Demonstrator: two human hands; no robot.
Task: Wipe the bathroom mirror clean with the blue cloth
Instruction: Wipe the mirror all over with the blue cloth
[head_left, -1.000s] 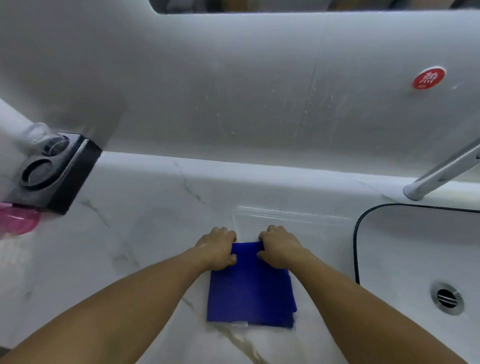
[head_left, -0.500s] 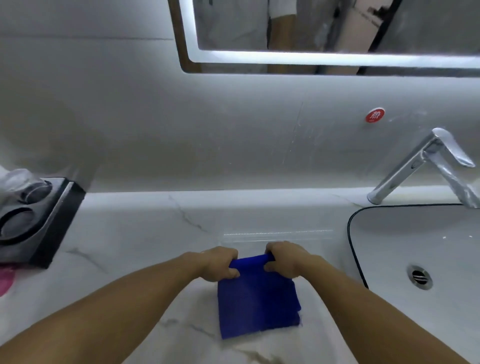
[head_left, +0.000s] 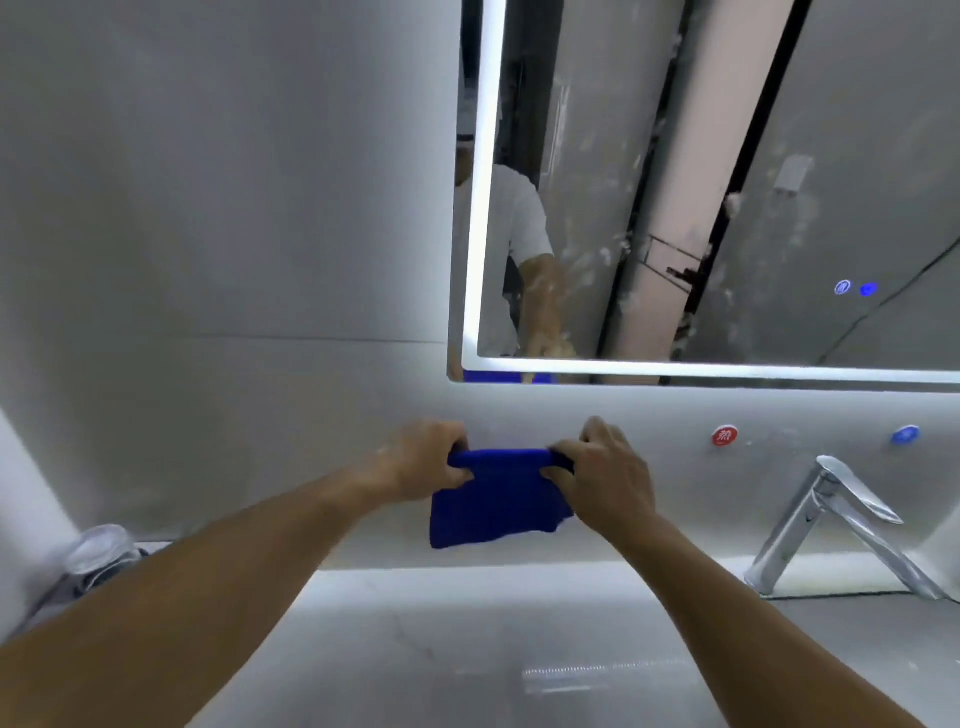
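A folded blue cloth hangs in the air above the marble counter, just below the mirror's lower left corner. My left hand grips its top left corner and my right hand grips its top right corner, so the cloth is stretched between them. The mirror has a lit white border and fills the upper right of the view. Its glass is covered with white smears and spots. The mirror reflects a person's arm and white sleeve at its left edge.
A chrome faucet stands at the right over the basin edge. A red round sticker and a blue one sit on the wall below the mirror. The marble counter lies below. A dark holder with clear wrapping sits at the far left.
Both hands have lifted the cloth off the counter up toward the mirror's lower edge. The view has tilted up, bringing much of the mirror into sight.
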